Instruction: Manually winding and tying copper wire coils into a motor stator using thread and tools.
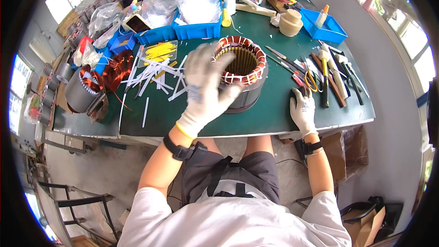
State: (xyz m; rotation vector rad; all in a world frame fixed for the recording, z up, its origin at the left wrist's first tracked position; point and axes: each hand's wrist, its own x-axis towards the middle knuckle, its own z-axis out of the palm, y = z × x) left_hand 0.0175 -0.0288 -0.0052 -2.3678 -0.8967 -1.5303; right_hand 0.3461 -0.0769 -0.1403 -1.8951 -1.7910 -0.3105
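Note:
A stator [245, 97] with a grey metal body stands upright on the green table, its copper winding ring [259, 58] laced with white cord and yellowish strips lining the bore. My left hand [203, 80], in a white glove, is over the stator's left side, fingers apart and blurred by motion; its thumb reaches across the front of the ring. Whether it touches the ring I cannot tell. My right hand [303, 112], gloved too, rests at the table's near right edge, fingers stretched forward beside a red-handled tool [297, 80] and scissors [311, 81]. Something dark shows by its fingertips.
White strips [157, 74] and yellow strips [160, 51] lie left of the stator. Another stator [81, 92] and copper coils [118, 69] are farther left. Blue bins [197, 31] with plastic bags stand behind. A hammer [325, 82] and other long tools lie right; a blue tray [330, 33] sits behind them.

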